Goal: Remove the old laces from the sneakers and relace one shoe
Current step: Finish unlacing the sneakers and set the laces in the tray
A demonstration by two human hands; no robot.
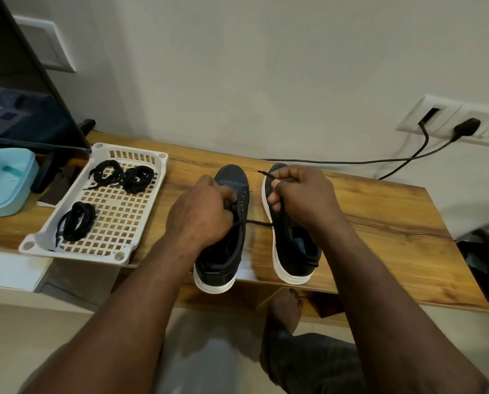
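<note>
We look down on a wooden table (380,223) set against a pale wall. Two dark sneakers with white soles stand on it side by side, toes to the wall and heels over the near edge. We take the left shoe (232,177) as our mark.

The left hand (200,211) lies over this shoe's throat, fingers curled down into the opening and gripping the upper by the eyelets. We cannot tell whether they also hold the lace.

The lace (259,222) comes out from under that hand and runs across the gap to the right. The right shoe (294,251) stands just right of our mark, apart from it. Above its front, the right hand (303,194) pinches the lace between thumb and curled fingers, and the lace tip sticks out past the thumb.

Left of the left shoe sits a white tray (104,147) holding three bundles (138,179) of black laces. Farther left we see a blue box (4,183), with a dark screen (24,95) behind it. Far right of the shoe, on the wall, a socket (436,112) carries two black cables. Below the shoe, under the table, a bare foot (284,311) shows.
</note>
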